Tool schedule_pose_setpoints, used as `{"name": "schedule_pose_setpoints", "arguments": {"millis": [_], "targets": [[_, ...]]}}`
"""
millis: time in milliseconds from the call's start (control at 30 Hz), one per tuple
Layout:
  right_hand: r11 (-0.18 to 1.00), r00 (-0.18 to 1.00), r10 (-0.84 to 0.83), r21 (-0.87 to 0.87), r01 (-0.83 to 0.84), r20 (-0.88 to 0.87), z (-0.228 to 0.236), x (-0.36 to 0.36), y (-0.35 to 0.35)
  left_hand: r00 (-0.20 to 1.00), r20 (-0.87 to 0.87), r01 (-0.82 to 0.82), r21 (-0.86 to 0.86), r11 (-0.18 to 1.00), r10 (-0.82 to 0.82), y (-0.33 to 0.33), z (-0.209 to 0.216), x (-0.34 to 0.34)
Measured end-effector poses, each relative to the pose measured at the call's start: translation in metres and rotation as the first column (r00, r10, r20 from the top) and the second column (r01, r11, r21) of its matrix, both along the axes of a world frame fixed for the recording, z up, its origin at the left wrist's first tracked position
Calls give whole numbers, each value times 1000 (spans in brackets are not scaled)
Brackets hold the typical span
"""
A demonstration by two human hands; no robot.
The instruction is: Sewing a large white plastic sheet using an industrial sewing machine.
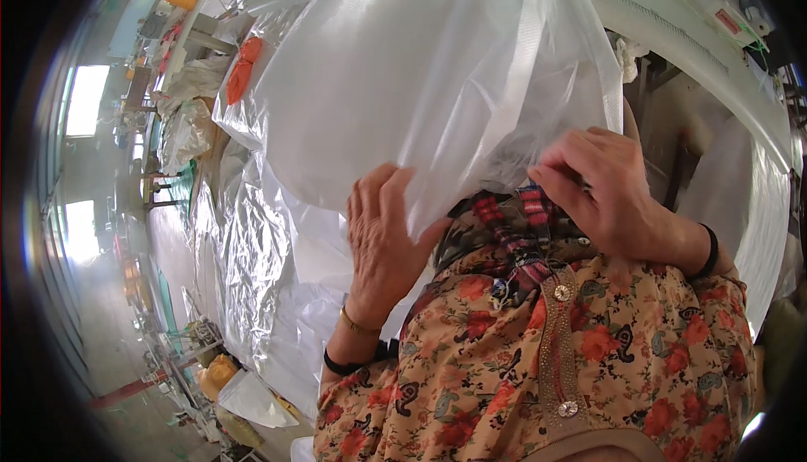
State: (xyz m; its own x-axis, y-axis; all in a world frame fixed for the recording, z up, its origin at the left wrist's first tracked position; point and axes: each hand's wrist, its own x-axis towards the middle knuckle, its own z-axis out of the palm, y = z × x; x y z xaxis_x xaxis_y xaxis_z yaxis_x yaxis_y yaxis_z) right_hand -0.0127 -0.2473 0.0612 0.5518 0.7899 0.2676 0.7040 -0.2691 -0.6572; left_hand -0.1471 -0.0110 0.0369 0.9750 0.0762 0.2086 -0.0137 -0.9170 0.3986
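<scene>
A large sheet of translucent white plastic film spreads in front of me and hangs down toward my lap. My left hand is at its near edge, fingers stretched up and thumb held apart, with nothing gripped. To the right, my right hand has its fingers curled in toward the thumb beside the film's lower right part. Its fingertips are slightly blurred, and I cannot make out what, if anything, is between them. Between and below the hands, a red and dark plaid cloth tie lies knotted at my waist.
Crinkled, shiny plastic film heaps up on the left. An orange-red bundle rests near the film's far left edge. A pale machine beam curves along the far right. A yellow-orange bag sits at lower left.
</scene>
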Motion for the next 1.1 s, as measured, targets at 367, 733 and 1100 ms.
{"name": "schedule_pose_setpoints", "arguments": {"millis": [367,733,1100], "targets": [[992,742,126,94,-85,-658,-34,-4,53,949,-53,-306,-383,872,310,30,-23,-44],[832,703,554,332,-444,-446,-37,-46,81,852,145,-353,-549,757,503,58,31,-27],[676,562,566,-50,-735,-603,-35,-40,87,994,38,104,-234,967,-98,1,52,6]]}}
